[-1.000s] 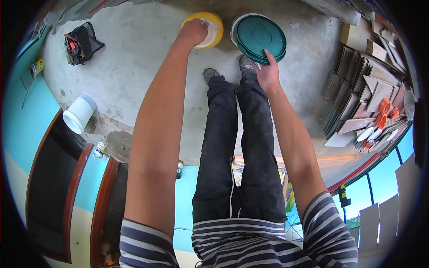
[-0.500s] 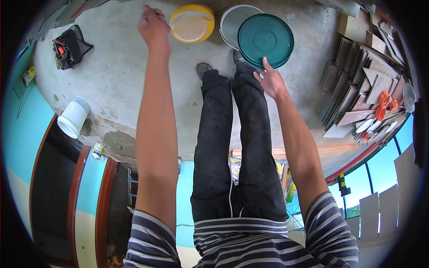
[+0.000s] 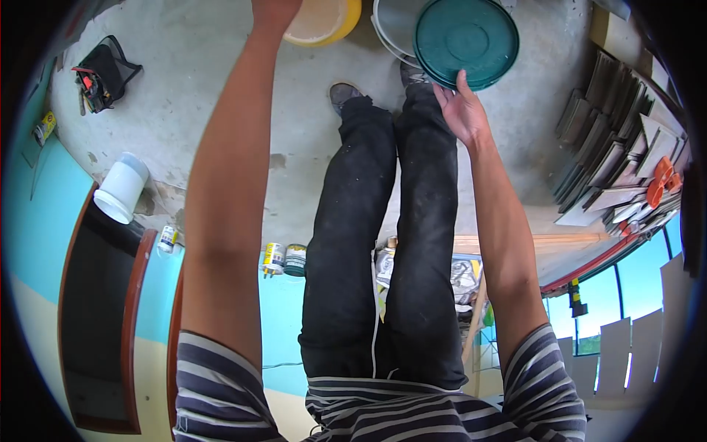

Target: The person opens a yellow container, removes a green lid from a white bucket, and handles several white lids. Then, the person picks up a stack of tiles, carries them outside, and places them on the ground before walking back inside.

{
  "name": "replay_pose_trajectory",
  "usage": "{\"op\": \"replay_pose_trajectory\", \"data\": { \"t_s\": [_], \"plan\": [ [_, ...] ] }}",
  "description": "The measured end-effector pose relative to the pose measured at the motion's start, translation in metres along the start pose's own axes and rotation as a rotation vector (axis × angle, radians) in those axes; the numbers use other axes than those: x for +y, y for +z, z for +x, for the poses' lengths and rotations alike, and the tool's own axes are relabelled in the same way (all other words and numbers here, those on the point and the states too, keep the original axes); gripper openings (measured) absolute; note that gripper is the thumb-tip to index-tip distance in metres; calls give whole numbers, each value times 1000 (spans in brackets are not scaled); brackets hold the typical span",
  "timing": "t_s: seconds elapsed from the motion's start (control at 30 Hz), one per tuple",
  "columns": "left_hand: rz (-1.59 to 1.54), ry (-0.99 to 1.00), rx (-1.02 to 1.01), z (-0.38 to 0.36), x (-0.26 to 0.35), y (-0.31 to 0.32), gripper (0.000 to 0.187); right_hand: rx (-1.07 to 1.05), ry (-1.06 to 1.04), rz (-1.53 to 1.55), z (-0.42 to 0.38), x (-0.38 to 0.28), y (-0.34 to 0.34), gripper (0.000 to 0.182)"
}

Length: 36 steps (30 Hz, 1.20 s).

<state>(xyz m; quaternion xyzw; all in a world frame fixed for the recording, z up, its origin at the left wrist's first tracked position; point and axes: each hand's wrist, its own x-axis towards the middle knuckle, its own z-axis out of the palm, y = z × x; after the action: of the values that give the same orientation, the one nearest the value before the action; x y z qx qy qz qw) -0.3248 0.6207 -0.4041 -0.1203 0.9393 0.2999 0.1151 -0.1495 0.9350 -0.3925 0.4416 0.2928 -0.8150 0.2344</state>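
A round green lid (image 3: 468,44) is in my right hand (image 3: 464,114), its thumb lying over the near edge of the lid and the other fingers at its rim. The lid hangs partly over a whitish bucket (image 3: 392,33) on the floor. Left of that stands a yellow tub (image 3: 346,26) with pale contents, cut by the top edge. My left hand (image 3: 275,13) is beside this tub at the top edge; its fingers are out of frame.
A black tool bag (image 3: 103,74) lies on the floor at the left, with a white bucket (image 3: 121,188) below it. Stacked tile pieces (image 3: 604,140) line the right side. Two small cans (image 3: 273,258) are left of my legs.
My left hand has moved up until its fingers left the frame. The view has shifted, so the tub and bucket sit higher. The green lid is still in my right hand.
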Motion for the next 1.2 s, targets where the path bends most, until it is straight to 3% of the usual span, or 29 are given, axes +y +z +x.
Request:
{"op": "replay_pose_trajectory", "data": {
  "t_s": [0.03,0.13,0.33,0.43,0.73,0.97,1.2],
  "plan": [
    [24,46,-72,-14,13,-14,49,4,1,43,-1,3,-2,55],
    [175,18,-34,-53,36,-15,36,-11,65,54,4,0,11,55],
    [193,110,52,-67,7,22,27,-73,21,-136,34,-11,66,40],
    [134,147,90,-76,5,28,26,-9,9,-230,33,-14,67,47],
    [30,48,88,-99,22,15,49,115,1,-311,14,-11,50,47],
    [-70,-6,108,-105,15,12,57,136,42,-468,19,-22,57,47],
    [-116,-67,92,-127,6,-2,63,-3,51,-270,8,-24,50,44]
  ]
}}
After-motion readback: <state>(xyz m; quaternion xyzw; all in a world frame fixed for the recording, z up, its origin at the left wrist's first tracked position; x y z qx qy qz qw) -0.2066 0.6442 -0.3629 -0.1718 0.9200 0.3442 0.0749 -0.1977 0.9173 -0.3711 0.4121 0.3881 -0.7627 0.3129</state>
